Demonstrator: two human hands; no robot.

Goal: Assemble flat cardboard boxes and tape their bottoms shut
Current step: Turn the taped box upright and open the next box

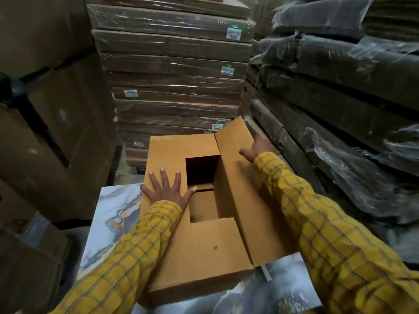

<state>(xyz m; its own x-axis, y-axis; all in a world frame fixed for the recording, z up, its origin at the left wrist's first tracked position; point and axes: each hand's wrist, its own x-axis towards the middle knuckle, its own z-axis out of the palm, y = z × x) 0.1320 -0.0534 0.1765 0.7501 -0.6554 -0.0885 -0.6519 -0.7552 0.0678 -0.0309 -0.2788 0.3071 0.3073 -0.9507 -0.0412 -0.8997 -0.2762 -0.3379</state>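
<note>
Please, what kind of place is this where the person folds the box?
Most likely a warehouse or packing storeroom. Shrink-wrapped bundles of flat cardboard with labels are stacked high behind the open box, more wrapped bundles are piled on the right, and large cartons stand on the left.

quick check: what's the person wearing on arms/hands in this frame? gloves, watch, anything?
Both arms are in long sleeves of a mustard-yellow shirt with a dark plaid grid; the cuffs reach the wrists. The left hand and right hand are bare: no gloves, and no rings visible. Any watch would be hidden under the cuffs. The right hand is slightly motion-blurred.
</note>
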